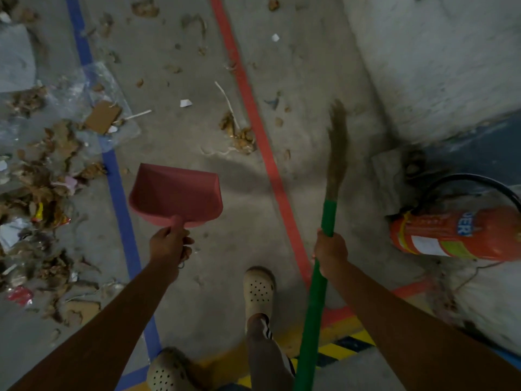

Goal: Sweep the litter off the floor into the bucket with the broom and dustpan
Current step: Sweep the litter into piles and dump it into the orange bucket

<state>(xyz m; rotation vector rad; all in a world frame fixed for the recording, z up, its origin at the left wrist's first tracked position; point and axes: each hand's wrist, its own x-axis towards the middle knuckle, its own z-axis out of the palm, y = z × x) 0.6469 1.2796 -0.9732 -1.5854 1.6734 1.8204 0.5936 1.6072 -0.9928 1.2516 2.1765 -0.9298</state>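
Note:
My left hand (169,245) grips the handle of a red dustpan (176,193), held above the floor with its empty scoop facing away from me. My right hand (331,251) grips the green handle of a broom (317,294); its brown bristles (338,148) point forward, blurred, over the bare concrete. Litter (39,176) of dry leaves, paper, wrappers and clear plastic lies heaped at the left. Smaller scraps (239,136) are scattered ahead near the red line. No bucket is in view.
A red fire extinguisher (456,235) lies on the floor at the right, beside a white wall (437,66). Blue tape (121,198) and red tape (270,165) lines run along the floor. Yellow-black hazard striping (338,351) is near my feet.

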